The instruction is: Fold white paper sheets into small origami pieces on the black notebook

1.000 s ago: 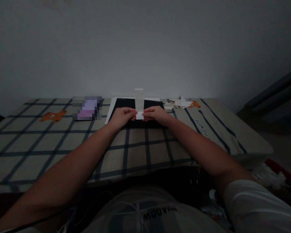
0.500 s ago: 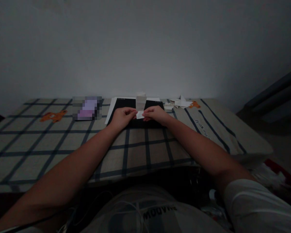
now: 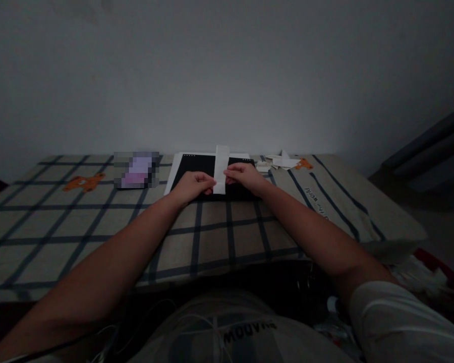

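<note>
Dim light falls on a checked cloth [image 3: 98,222] spread over the table, with a bare wall behind it. Beyond both hands lies a black mat [image 3: 196,169] on a white sheet, and on that mat a narrow white strip [image 3: 221,169] of paper lies flat, running away from the person. The left hand [image 3: 192,184] is curled, its fingertips pinching the strip's near left edge; the right hand [image 3: 243,176] pinches the right edge, a little farther up. Both hands rest on the mat, close together, with only the strip between them.

The work looks like folding or creasing the strip. To do it well, I would keep both long edges aligned before pressing, hold the near end down with one hand, and run a fingertip along the fold in one firm pass. Poor light makes the edges hard to judge, so checking by touch would help.

Right of the right hand lies a small pile of scraps [image 3: 278,161]; left of the left hand sits a blurred patch [image 3: 136,169].
</note>
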A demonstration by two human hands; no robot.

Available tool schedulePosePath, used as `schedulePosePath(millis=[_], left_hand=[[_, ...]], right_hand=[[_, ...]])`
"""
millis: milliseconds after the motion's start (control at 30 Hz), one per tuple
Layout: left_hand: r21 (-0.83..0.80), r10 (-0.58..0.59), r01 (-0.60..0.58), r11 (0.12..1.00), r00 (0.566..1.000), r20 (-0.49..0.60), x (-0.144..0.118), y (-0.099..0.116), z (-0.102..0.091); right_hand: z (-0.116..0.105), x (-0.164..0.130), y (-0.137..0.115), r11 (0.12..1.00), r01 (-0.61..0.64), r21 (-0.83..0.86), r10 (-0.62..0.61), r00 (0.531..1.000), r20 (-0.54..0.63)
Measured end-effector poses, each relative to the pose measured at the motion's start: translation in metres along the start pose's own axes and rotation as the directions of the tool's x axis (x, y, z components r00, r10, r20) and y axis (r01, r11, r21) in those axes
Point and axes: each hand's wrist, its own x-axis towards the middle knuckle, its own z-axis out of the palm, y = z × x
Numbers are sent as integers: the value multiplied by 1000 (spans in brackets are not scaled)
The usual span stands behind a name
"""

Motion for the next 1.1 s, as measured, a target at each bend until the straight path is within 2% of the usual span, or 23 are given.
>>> schedulePosePath(millis=[133, 233, 367, 567, 767, 867, 967, 1100], left_hand=[[-2, 22, -22, 1000, 1000, 9, 0, -1, 1], [-54, 47, -48, 997, 999, -22, 1, -4, 1], [-37, 76, -78, 996, 995, -58, 3, -8, 0], [-61, 35, -35, 998, 999, 0, 0, -5, 3], [-155, 42, -56, 986, 995, -96, 1, -3, 3], [-146, 48, -58, 988, 996, -72, 3, -5, 2], [-156, 41, -47, 987, 998, -38, 3, -7, 3], [-182, 29, -44, 982, 996, -84, 3, -7, 5]], right_hand=[[0, 0, -1, 1000, 11, -23, -12, 999, -39], [1, -2, 1, 999, -29, -18, 29, 1000, 12], [1, -2, 5, 996, -86, -3, 86, 992, 95], [0, 1, 8, 999, -26, 41, 23, 998, 63], [1, 0, 8, 999, -36, 17, 35, 996, 77], [1, 2, 11, 999, -33, 30, 31, 996, 85], [1, 4, 13, 1000, 20, 8, -20, 999, 46], [1, 4, 13, 999, 42, -22, -42, 999, 32]])
